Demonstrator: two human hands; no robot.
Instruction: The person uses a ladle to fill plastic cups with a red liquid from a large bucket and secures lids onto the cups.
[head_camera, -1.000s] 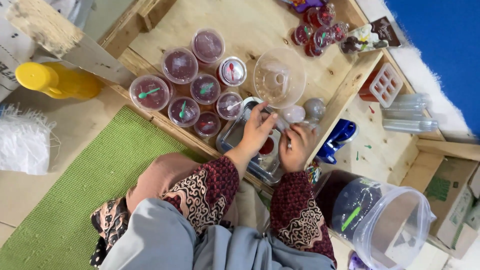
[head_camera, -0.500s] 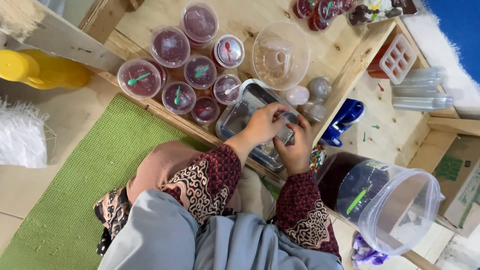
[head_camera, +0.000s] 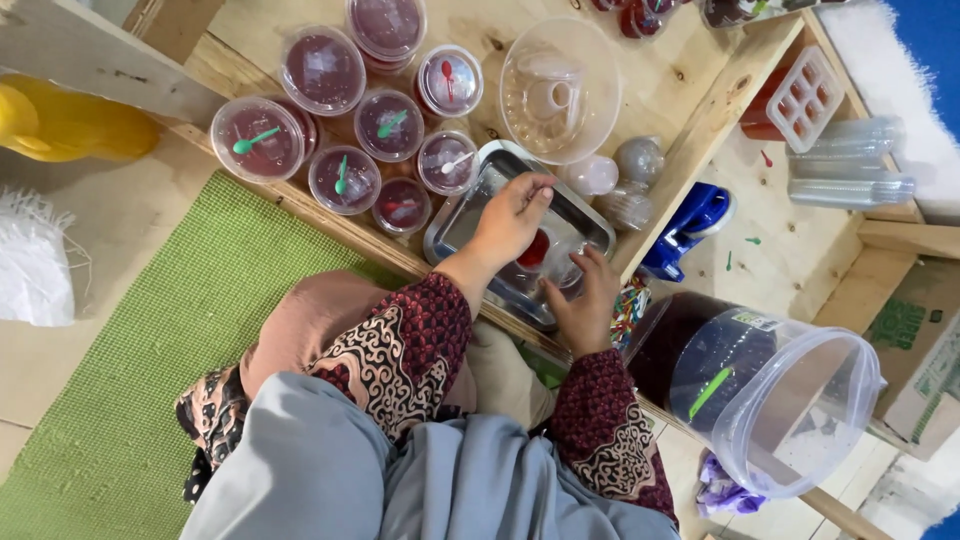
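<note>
Sitting against the low wooden table (head_camera: 700, 120), a metal tray (head_camera: 470, 215) keeps a small clear cup of red drink (head_camera: 537, 250) within both arms' reach. The left hand (head_camera: 512, 222) hovers over the tray, fingers loosely together and apparently empty. The right hand (head_camera: 585, 300) steadies the cup's near side, fingers spread. Filled, lidded cups (head_camera: 322, 70) cluster beyond, apparently set aside.

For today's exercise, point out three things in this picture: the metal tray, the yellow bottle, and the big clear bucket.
metal tray (head_camera: 462, 222), head view, on its bare left inner floor.
yellow bottle (head_camera: 75, 120), head view, on the middle of its body.
big clear bucket (head_camera: 800, 420), head view, on its clear side wall near the rim.
</note>
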